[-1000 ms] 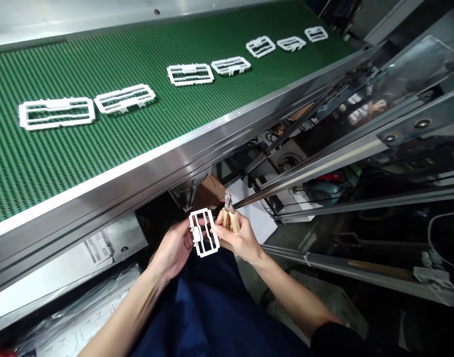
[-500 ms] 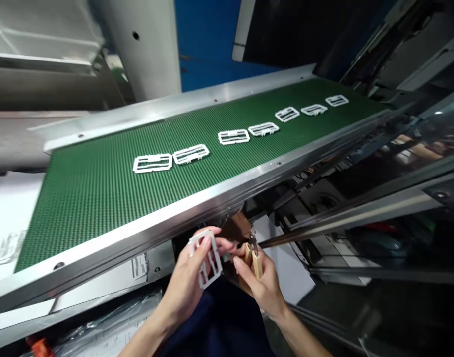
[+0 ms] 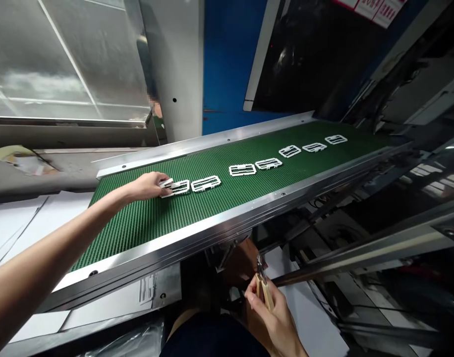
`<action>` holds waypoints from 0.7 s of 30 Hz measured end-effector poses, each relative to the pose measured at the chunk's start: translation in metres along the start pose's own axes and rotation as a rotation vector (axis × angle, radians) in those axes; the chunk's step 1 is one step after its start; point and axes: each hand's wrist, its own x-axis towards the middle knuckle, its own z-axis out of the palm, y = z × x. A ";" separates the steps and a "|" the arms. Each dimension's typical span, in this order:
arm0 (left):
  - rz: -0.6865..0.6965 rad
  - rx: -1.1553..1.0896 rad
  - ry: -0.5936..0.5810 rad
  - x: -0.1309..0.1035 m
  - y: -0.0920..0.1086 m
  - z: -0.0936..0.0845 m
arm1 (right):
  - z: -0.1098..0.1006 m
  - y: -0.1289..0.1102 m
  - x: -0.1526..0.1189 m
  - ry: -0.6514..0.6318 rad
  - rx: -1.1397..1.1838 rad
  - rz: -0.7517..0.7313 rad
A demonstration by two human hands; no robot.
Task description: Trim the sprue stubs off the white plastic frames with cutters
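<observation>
A green conveyor belt (image 3: 145, 223) carries 6 white plastic frames. The left hand (image 3: 149, 185), which held a frame near the lap before, now reaches out and grasps the nearest frame (image 3: 176, 187) on the belt. The right hand (image 3: 273, 317) stays low, clenched around the cutters (image 3: 263, 287).

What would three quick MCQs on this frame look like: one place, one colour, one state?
1. The left hand is
A. on the green conveyor belt
B. below the belt
C. out of view

2. The plastic frames are
A. black
B. white
C. blue

3. The right hand is
A. empty
B. flat on the belt
C. holding cutting pliers

Answers: 1 A, fingers touch the nearest frame on the belt. 2 B, white against green. 3 C, tan handles gripped below the belt's edge.
</observation>
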 end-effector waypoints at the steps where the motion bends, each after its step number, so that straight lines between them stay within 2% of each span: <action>1: -0.001 0.016 -0.025 0.002 -0.004 0.003 | -0.001 0.003 -0.001 0.005 -0.002 0.015; 6: -0.034 0.017 -0.029 -0.006 -0.018 0.012 | -0.005 0.010 -0.004 0.049 -0.004 0.068; 11: -0.046 -0.110 0.043 -0.021 -0.028 0.010 | -0.002 -0.003 0.001 0.024 -0.019 0.062; 16: -0.070 -0.148 0.020 -0.033 -0.020 0.014 | -0.002 -0.012 0.008 -0.011 0.007 0.032; 21: -0.183 -0.172 0.010 -0.035 -0.008 0.020 | 0.000 -0.009 0.007 -0.039 0.008 0.006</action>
